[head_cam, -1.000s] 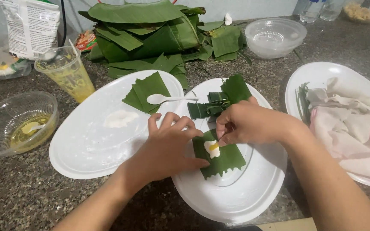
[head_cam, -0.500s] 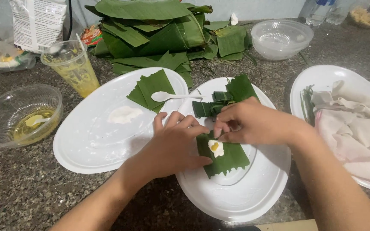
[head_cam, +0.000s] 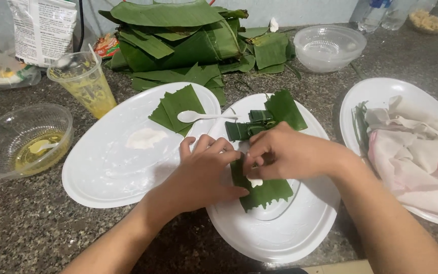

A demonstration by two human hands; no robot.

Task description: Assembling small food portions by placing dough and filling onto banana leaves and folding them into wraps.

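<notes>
From the head camera, both hands meet over the middle white oval plate (head_cam: 280, 238) on the speckled stone surface (head_cam: 21, 228). The left hand (head_cam: 201, 175) lies palm down with its fingers pressed together on the left edge of a green leaf piece (head_cam: 264, 192), holding it flat. The right hand (head_cam: 285, 155) comes in from 3 o'clock, its fingertips bunched and pinching the top fold of that leaf, where a small white dab of filling (head_cam: 254, 181) shows just below them. At 12 o'clock on the same plate sit small folded leaf parcels (head_cam: 252, 128) and another loose leaf.

At 9 o'clock lies a second white plate (head_cam: 107, 182) with cut leaf squares (head_cam: 176, 107), a white plastic spoon (head_cam: 198, 116) and a pale smear. Farther toward 10 o'clock stand a plastic cup of yellow liquid (head_cam: 84, 83) and a clear bowl (head_cam: 21, 139). A stack of banana leaves (head_cam: 178, 35) fills 12 o'clock, a clear empty bowl (head_cam: 330, 48) sits at 1 o'clock, and a plate of pale pinkish sheets (head_cam: 411, 152) lies at 3 o'clock.
</notes>
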